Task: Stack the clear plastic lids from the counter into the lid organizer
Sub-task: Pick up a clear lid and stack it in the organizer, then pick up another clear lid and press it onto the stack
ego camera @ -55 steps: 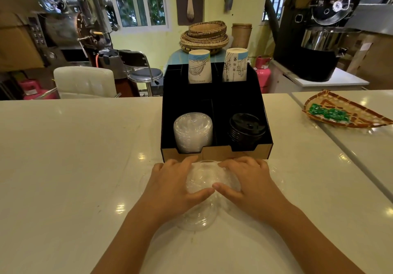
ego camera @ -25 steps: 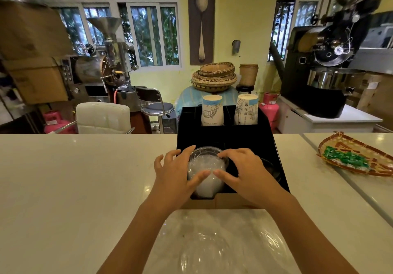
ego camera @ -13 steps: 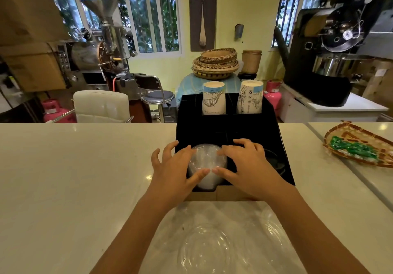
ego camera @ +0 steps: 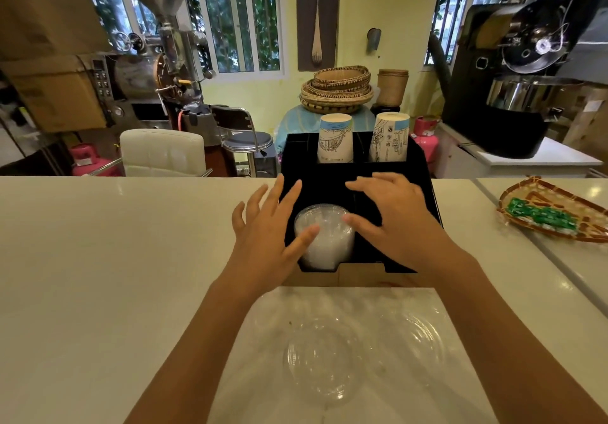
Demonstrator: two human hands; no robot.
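Observation:
A black lid organizer [ego camera: 358, 167] stands on the white counter [ego camera: 98, 242]. A stack of clear plastic lids [ego camera: 324, 237] sits in its front left compartment. My left hand [ego camera: 268, 239] hovers at the stack's left side with fingers spread; its thumb touches the stack. My right hand [ego camera: 394, 223] is spread on the right side, thumb tip at the stack's top rim, covering the front right compartment. Neither hand holds a lid. Clear lids lie loose on the counter near me: one [ego camera: 324, 361] between my forearms and another [ego camera: 421, 338] to its right.
Two upside-down paper cup stacks [ego camera: 335, 139] [ego camera: 390, 137] stand in the organizer's back compartments. A woven tray with green packets [ego camera: 552, 213] lies at the right. Beyond the counter's far edge are a white chair [ego camera: 163, 152], a stool and coffee roasting machines.
Both hands lifted a clear lid from the counter and set it on the stack in the organizer. Now the fingers have opened and spread away from the stack.

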